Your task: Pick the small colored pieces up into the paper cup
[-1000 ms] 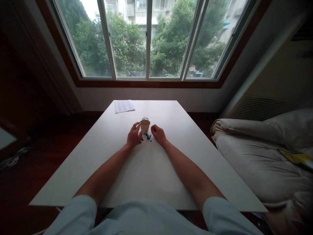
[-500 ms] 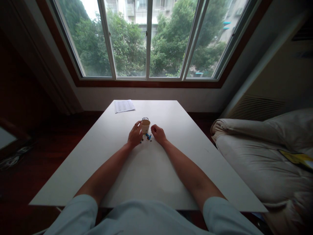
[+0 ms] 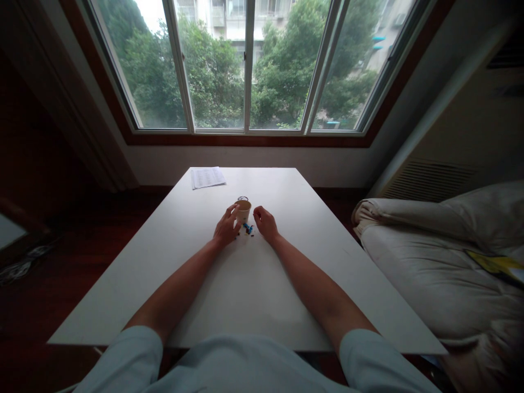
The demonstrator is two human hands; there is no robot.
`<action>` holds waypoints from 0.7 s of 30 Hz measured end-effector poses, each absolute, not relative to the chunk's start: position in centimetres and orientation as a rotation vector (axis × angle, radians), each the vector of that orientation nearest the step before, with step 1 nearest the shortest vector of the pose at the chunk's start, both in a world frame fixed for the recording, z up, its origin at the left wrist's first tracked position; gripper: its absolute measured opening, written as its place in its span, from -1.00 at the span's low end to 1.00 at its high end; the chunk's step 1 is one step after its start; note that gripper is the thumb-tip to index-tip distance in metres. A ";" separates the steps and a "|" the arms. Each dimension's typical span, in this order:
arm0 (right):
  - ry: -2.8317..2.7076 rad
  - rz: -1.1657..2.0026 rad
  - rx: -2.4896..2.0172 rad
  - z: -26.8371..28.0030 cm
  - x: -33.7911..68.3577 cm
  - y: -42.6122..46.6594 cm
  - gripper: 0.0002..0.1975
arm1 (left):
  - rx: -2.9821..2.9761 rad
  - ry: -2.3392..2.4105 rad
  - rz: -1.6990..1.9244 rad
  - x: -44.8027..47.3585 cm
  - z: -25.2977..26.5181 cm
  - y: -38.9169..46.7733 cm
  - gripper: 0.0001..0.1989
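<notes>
A paper cup (image 3: 244, 214) stands upright on the white table with its brown inside showing. My left hand (image 3: 226, 226) is curved around the cup's left side, fingers by the rim and thumb lower at the front. Just right of the cup, my right hand (image 3: 266, 221) is closed with fingertips pinched together; whatever they hold, if anything, is too small to make out. Small blue and dark pieces (image 3: 248, 229) lie scattered in front of the cup, between both hands. Behind the cup, a thin dark looped item (image 3: 243, 198) is partly hidden.
Papers (image 3: 208, 177) lie at the table's far left corner. The white table (image 3: 245, 305) reaches toward the wall under a wide window (image 3: 248, 71). To the right is a sofa (image 3: 434, 262) with a pale cover. Cables (image 3: 24, 267) rest on the floor at left.
My right hand has risen very slightly beside the cup. The fingers of my left hand have shifted a little against it. The cup stays in about the same place.
</notes>
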State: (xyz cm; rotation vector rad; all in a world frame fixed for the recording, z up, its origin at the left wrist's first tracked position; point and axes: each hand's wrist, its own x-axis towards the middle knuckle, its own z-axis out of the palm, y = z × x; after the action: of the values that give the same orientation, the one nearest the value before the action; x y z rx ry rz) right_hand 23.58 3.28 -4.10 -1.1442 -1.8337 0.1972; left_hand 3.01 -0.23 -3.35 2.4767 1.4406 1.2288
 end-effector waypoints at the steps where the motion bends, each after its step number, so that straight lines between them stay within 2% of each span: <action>1: -1.835 0.164 -1.121 -4.0 23.5 3.2 -0.82 | 2.474 1.438 1.243 3.0 -3.2 -0.3 -0.39; 8: -1.945 -0.054 -1.010 -3.2 23.1 2.4 -0.76 | 2.439 1.468 1.342 3.0 -2.8 -1.0 -0.63; 13: -2.038 -0.166 -0.975 -2.5 23.0 1.7 -0.74 | 2.526 1.474 1.196 3.1 -2.8 -1.0 -0.80; 21: -2.141 -0.222 -0.941 -1.5 22.0 0.7 -0.76 | 2.657 1.335 0.926 3.2 -3.4 -0.5 -0.83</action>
State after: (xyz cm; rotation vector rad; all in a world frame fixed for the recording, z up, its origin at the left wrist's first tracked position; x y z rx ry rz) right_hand 22.04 0.74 -1.51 -0.9413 -2.1410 -0.2216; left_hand 3.19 -0.48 -3.44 2.6569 1.3346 0.9265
